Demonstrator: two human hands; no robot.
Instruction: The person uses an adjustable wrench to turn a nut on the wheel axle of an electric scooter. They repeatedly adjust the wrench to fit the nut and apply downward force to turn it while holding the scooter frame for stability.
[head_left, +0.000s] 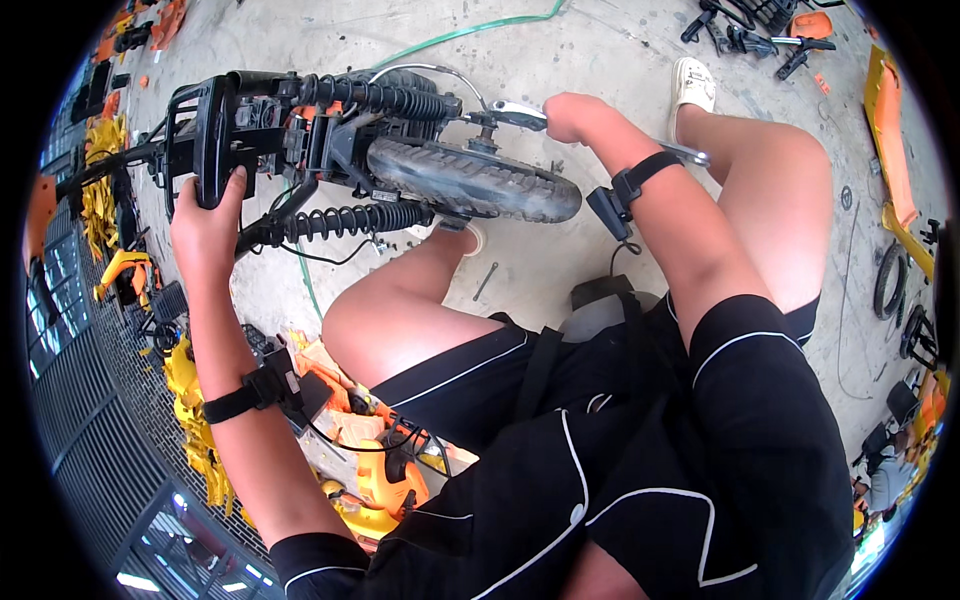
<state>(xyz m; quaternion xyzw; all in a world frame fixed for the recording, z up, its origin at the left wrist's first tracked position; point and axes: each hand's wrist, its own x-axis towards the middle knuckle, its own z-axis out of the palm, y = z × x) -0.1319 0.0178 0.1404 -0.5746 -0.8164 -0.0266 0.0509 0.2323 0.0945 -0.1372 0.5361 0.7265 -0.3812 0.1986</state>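
While left hand (203, 228) gripped far-left black frame (213, 130) | right hand (572, 118) clasped silver-and-black tool (518, 114) | squarely seating it beside wheel (470, 180) likely mattered

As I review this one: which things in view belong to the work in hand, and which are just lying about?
In the work:
wheel with knobbly tyre
coil-spring shock absorbers flanking it
black frame loop, gripped by the left hand
ratchet-like tool in the right hand

Apparently lying about:
small spanner on the floor
green strip
long orange panel
yellow parts
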